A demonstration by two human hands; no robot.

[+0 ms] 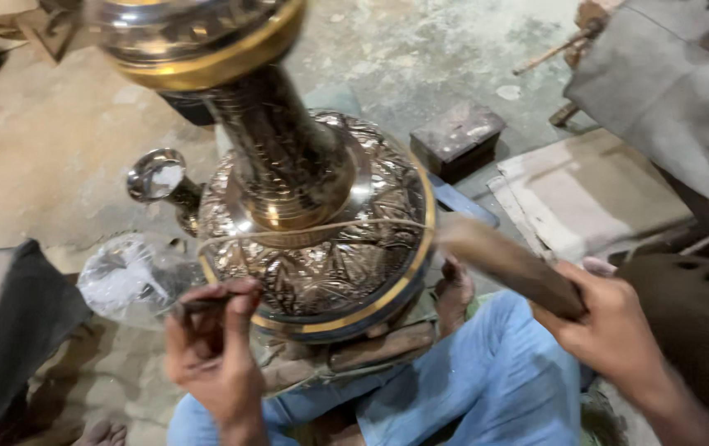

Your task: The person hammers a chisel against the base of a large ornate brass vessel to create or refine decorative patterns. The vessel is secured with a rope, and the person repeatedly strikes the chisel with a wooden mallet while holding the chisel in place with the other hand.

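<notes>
A large engraved metal vessel (321, 239) with a round belly, a tall neck and gold bands stands between my knees, braced by my bare foot (454, 293). A thin cord runs around its shoulder. My left hand (210, 347) pinches a small dark punch tool (197, 304) against the vessel's lower left side. My right hand (611, 326) grips a wooden mallet handle (507, 264) whose blurred end points at the vessel's right side.
A clear plastic bag (123, 277) lies on the concrete floor to the left, beside dark cloth (7, 330). A small dark metal block (458, 136) and flat cardboard sheets (586, 194) sit to the right. Another person's grey garment (668, 91) fills the upper right.
</notes>
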